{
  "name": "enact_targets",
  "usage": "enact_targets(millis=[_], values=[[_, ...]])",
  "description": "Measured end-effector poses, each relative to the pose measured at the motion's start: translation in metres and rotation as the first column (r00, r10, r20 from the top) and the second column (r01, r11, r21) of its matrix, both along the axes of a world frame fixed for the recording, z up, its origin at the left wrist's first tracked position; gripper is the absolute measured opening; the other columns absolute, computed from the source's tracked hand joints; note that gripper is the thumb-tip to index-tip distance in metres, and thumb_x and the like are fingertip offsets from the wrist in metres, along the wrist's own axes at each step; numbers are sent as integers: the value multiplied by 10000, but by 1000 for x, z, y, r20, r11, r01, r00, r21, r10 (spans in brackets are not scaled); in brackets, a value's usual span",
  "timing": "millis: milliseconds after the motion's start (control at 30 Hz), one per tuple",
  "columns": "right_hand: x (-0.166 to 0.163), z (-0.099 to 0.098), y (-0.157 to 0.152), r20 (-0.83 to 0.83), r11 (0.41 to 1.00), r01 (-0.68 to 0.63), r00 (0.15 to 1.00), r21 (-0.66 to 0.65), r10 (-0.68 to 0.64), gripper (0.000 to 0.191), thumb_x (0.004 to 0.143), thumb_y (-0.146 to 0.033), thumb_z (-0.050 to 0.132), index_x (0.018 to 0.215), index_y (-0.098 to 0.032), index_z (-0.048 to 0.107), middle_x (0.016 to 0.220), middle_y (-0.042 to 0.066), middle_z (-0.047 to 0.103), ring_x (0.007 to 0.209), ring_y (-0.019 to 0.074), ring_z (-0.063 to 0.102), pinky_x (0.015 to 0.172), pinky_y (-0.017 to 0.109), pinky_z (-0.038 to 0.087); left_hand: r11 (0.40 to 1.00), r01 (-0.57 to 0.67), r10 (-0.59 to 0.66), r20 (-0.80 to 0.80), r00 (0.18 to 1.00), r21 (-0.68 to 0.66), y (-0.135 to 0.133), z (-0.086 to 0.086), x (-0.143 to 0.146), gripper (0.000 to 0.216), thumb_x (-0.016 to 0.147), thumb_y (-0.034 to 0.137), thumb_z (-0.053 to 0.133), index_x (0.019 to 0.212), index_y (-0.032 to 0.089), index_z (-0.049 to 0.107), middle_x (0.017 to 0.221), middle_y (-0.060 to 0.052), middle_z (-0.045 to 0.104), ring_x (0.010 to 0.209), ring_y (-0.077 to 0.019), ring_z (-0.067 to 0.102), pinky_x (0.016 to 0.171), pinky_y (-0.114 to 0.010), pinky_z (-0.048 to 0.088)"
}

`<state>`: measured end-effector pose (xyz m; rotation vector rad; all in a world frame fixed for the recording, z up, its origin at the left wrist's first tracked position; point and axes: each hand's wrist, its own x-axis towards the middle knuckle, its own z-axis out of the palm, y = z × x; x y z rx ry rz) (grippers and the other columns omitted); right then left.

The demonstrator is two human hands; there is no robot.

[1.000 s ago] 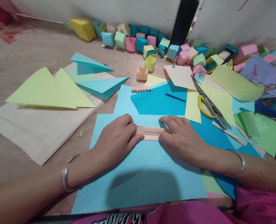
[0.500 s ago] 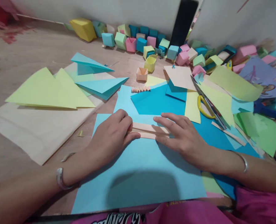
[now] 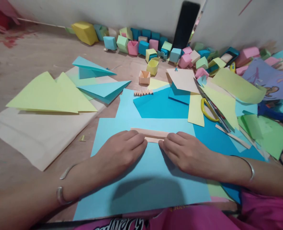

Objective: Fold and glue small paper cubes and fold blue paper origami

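Across a brown wooden desk [image 3: 31, 51] set against a pale wall [image 3: 95, 9] lies a litter of coloured paper; nearest the person, a large light blue paper sheet [image 3: 146, 179] reaches the desk's front edge. Upon the far half of that sheet lies a narrow peach folded paper strip [image 3: 151, 133], set crosswise; the left hand [image 3: 122, 151] covers its left end and the right hand [image 3: 186, 153] its right end; each hand is palm-down, fingers bent and close together, fingertips pressing the strip flat rather than closing round it; only the strip's middle and far edge show between them. Beyond the sheet lie a darker blue paper sheet [image 3: 162, 107] and a short peach zigzag-pleated strip [image 3: 143, 93]; farther beyond stands a small peach open paper box [image 3: 144, 77], then a row of small folded paper cubes in many colours [image 3: 141, 44] along the wall, beside a black upright slab [image 3: 185, 24]. Right of the sheet lie yellow-handled scissors [image 3: 207, 110] among yellow-green scraps; left of it, pale yellow-green paper triangles [image 3: 50, 95] rest on a broad cream paper sheet [image 3: 40, 137].
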<state>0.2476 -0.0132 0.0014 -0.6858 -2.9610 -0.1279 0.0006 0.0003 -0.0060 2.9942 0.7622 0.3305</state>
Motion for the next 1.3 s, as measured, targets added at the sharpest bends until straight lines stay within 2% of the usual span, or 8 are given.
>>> enact_targets(millis=[133, 367, 600, 733, 833, 1033, 1300], values=[[-5, -1, 1, 27, 1000, 25, 999, 14, -26, 229, 986, -146, 440, 1133, -128, 615, 800, 52, 614, 757, 208, 475, 584, 383, 272, 995, -21, 24, -34, 999, 100, -4, 1, 3, 322, 941, 37, 351, 911, 112, 663, 805, -89, 650, 691, -225, 565, 583, -363, 458], [-8, 0, 2, 59, 998, 64, 996, 9, -64, 272, 1003, -166, 405, 1197, -133, 594, 806, 52, 604, 761, 207, 463, 606, 387, 259, 989, 2, 10, -78, 997, 148, -8, 0, 5, 280, 923, 29, 381, 959, 92, 652, 832, -88, 661, 713, -232, 604, 567, -362, 474], [-8, 0, 2, 20, 998, 52, 998, 29, -53, 232, 992, -145, 437, 1102, -101, 637, 807, 49, 611, 763, 210, 456, 612, 389, 229, 987, -13, 27, -81, 996, 162, -8, -1, 7, 255, 938, 67, 409, 1041, 94, 640, 844, -78, 662, 737, -236, 600, 580, -366, 482], [-5, 3, 0, 35, 997, 71, 997, -11, -71, 158, 948, -148, 521, 911, -126, 673, 793, 47, 608, 762, 214, 439, 623, 385, 220, 994, -22, 38, -145, 989, 108, -9, 4, 7, 222, 862, 28, 477, 952, 100, 666, 864, -89, 662, 750, -256, 598, 577, -378, 485], [-1, 7, -4, 67, 992, 117, 991, -47, -114, 92, 866, -115, 593, 814, -143, 663, 763, 53, 590, 744, 216, 415, 623, 373, 217, 992, -22, 44, -183, 982, 125, -13, 9, 5, 215, 781, -20, 513, 840, 95, 684, 827, -107, 661, 710, -256, 595, 549, -372, 476], [4, 8, -12, 147, 989, 142, 980, -42, -134, 109, 817, -68, 576, 829, -140, 657, 754, 72, 570, 742, 220, 406, 610, 365, 195, 971, -87, 143, -249, 958, 223, -19, 21, 1, 247, 623, -77, 517, 642, 120, 664, 676, -86, 629, 561, -228, 549, 455, -345, 427], [12, 9, -15, 191, 987, 158, 970, -31, -149, 101, 825, -85, 588, 794, -140, 668, 760, 74, 583, 718, 216, 408, 606, 363, 177, 973, -112, 168, -286, 943, 202, -21, 20, 1, 259, 608, -71, 492, 633, 150, 625, 666, -73, 593, 563, -242, 542, 437, -358, 383]])
